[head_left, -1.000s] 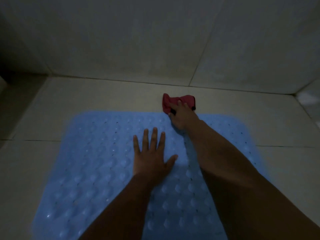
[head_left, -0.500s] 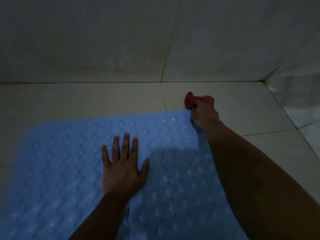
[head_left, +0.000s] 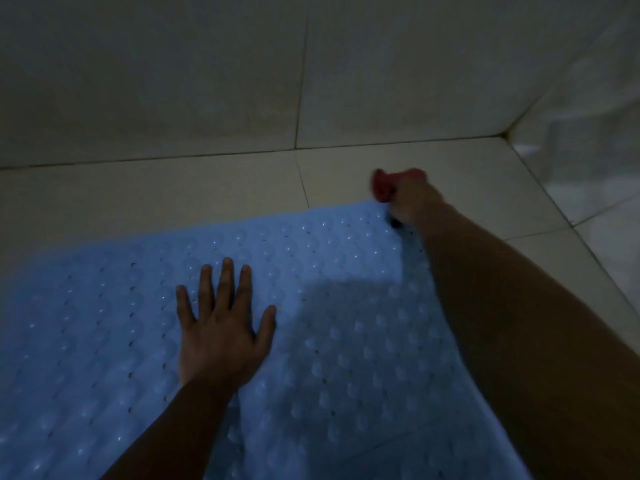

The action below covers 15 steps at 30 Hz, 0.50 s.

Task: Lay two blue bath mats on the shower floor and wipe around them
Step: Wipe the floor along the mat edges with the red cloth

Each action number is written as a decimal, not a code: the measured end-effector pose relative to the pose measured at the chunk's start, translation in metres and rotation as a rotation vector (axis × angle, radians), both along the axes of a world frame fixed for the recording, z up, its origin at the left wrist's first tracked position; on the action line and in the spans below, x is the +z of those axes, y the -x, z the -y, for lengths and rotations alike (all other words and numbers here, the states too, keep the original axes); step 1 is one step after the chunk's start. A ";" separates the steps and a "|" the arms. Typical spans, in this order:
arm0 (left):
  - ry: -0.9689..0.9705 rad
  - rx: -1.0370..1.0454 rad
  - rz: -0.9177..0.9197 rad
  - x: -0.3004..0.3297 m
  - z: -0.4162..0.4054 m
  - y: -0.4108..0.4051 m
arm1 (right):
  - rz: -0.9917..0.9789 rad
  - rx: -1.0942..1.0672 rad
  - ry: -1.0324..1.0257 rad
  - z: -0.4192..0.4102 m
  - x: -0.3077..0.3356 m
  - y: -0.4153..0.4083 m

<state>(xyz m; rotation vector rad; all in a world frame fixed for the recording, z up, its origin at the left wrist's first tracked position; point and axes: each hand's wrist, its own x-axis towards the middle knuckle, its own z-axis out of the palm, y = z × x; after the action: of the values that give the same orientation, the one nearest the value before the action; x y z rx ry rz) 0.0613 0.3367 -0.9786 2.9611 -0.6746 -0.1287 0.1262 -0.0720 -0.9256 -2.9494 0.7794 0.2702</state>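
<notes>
A blue bath mat [head_left: 346, 271] with bumps and small holes lies flat on the pale tiled shower floor [head_left: 173, 192], filling the lower part of the view. My left hand [head_left: 223, 327] rests palm down on the mat, fingers spread. My right hand [head_left: 412, 200] is closed around a red cloth [head_left: 382, 187] at the mat's far right corner, pressing it on the tile just beyond the mat's edge. Only one mat shows clearly; a faint seam near the bottom right may be a second one.
A tiled wall [head_left: 207, 81] rises just behind the floor strip. A second wall [head_left: 588, 98] meets it at the corner on the right. Bare floor tiles [head_left: 571, 254] run along the mat's right side. The light is dim.
My right hand has slid the red cloth to the right along the mat's far edge, reaching the far right corner. My left hand has stayed flat on the mat while the view shifted right.
</notes>
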 end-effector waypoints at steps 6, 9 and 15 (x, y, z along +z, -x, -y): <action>-0.029 0.015 -0.012 -0.001 -0.001 -0.001 | 0.283 -0.010 -0.085 0.027 -0.001 0.122; -0.006 0.029 -0.018 0.002 0.000 0.000 | 0.254 -0.117 -0.046 0.002 -0.005 0.162; 0.013 0.039 -0.023 0.006 0.002 0.000 | 0.239 -0.172 -0.118 -0.007 -0.009 0.226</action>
<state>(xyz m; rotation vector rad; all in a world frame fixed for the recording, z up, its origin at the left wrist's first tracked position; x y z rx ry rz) 0.0610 0.3349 -0.9723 2.9532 -0.6122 -0.1545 -0.1001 -0.0647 -0.9348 -2.7163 0.9383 -0.0463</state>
